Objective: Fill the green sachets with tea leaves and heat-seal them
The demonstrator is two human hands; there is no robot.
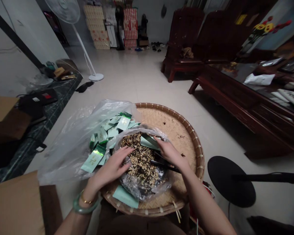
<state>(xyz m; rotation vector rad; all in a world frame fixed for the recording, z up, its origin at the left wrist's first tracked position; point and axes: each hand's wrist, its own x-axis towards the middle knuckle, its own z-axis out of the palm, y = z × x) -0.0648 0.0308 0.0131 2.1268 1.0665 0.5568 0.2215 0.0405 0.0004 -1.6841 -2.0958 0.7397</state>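
Note:
A round woven bamboo tray [186, 130] lies in front of me. On it sits a clear plastic bag of dark and pale dried tea mix [140, 163]. My left hand [111, 168] rests flat on the mix at the bag's left edge, a green bangle on its wrist. My right hand [168, 151] holds a small green packet [148, 142] against the mix, with a dark scoop-like tool [161, 163] under its palm. A large clear bag [75, 143] to the left holds several green packets [105, 137]. One packet [125, 196] lies under the tea bag.
A dark round stand base [230, 181] with a pole sits on the floor at right. A dark wooden table [257, 98] and chairs stand at right, a pedestal fan [71, 19] behind. Cardboard boxes [14, 205] are at left and lower left.

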